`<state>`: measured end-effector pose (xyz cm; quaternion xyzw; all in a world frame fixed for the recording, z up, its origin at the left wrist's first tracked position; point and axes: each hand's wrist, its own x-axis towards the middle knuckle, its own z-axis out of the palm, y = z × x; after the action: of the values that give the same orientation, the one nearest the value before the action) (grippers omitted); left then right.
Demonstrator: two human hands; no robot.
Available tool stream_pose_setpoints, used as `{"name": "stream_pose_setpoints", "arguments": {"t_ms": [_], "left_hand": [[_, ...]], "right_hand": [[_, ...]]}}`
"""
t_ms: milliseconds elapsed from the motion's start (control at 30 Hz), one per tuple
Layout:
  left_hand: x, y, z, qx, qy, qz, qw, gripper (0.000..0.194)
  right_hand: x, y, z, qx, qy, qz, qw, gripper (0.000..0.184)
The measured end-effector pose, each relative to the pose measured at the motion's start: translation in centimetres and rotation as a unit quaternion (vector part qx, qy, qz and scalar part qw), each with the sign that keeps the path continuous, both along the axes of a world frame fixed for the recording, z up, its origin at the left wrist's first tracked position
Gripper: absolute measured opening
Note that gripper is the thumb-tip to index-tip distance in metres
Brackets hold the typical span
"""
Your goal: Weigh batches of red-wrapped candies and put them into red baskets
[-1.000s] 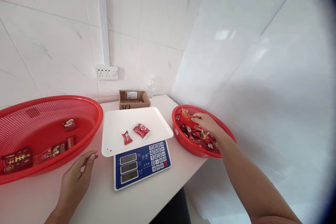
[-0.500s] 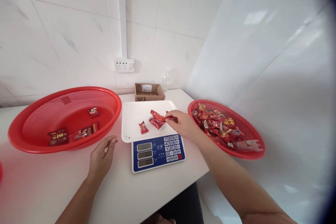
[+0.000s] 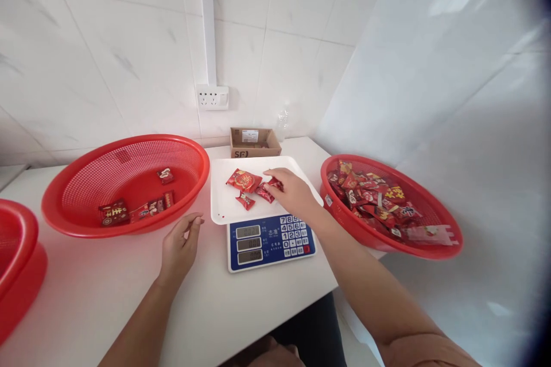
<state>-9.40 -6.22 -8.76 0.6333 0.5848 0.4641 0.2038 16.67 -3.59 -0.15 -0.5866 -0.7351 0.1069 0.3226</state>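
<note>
My right hand (image 3: 295, 194) reaches over the white tray (image 3: 221, 209) of a blue digital scale (image 3: 270, 241). Its fingertips pinch a small red candy (image 3: 274, 184). On the tray lie a larger red packet (image 3: 244, 179) and two small red candies (image 3: 246, 200). At the right stands a red basket (image 3: 434, 252) heaped with several red sweets (image 3: 370, 195). My left hand (image 3: 181, 243) rests on the white table left of the scale, fingers loosely apart and holding nothing. A big red mesh basket (image 3: 124, 141) at the left holds a few red packets (image 3: 114, 212).
A small cardboard box (image 3: 253, 142) and a clear bottle (image 3: 282, 120) stand against the tiled wall behind the scale, under a wall socket (image 3: 213, 97). Another red basket (image 3: 17, 252) shows at the far left edge. A white wall closes the right side.
My right hand came from the right basket to the scale tray with a red packet, which now lies on the tray. The view has shifted right and down; my left hand stays put.
</note>
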Motion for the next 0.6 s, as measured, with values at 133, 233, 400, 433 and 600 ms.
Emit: {"name": "stream_pose_setpoints", "arguments": {"t_ms": [133, 233, 400, 433, 600], "left_hand": [[0.0, 0.1, -0.2, -0.001, -0.003, 0.006, 1.000, 0.033], [0.1, 0.1, -0.3, -0.001, 0.002, 0.008, 1.000, 0.033], [0.3, 0.0, -0.2, -0.009, 0.013, 0.021, 1.000, 0.031], [0.3, 0.0, -0.2, -0.011, 0.013, 0.021, 1.000, 0.031], [0.4, 0.0, -0.4, -0.018, 0.001, 0.021, 1.000, 0.032]], "right_hand": [[1.8, -3.0, -0.5, -0.086, 0.360, -0.012, 0.929, 0.032], [2.7, -5.9, -1.2, -0.140, 0.574, -0.033, 0.806, 0.032], [3.6, -9.1, -2.2, -0.134, 0.666, -0.072, 0.730, 0.035], [3.6, -9.4, -2.2, -0.130, 0.670, -0.083, 0.726, 0.038], [2.7, -8.9, -2.2, -0.109, 0.660, -0.115, 0.734, 0.049]]}}
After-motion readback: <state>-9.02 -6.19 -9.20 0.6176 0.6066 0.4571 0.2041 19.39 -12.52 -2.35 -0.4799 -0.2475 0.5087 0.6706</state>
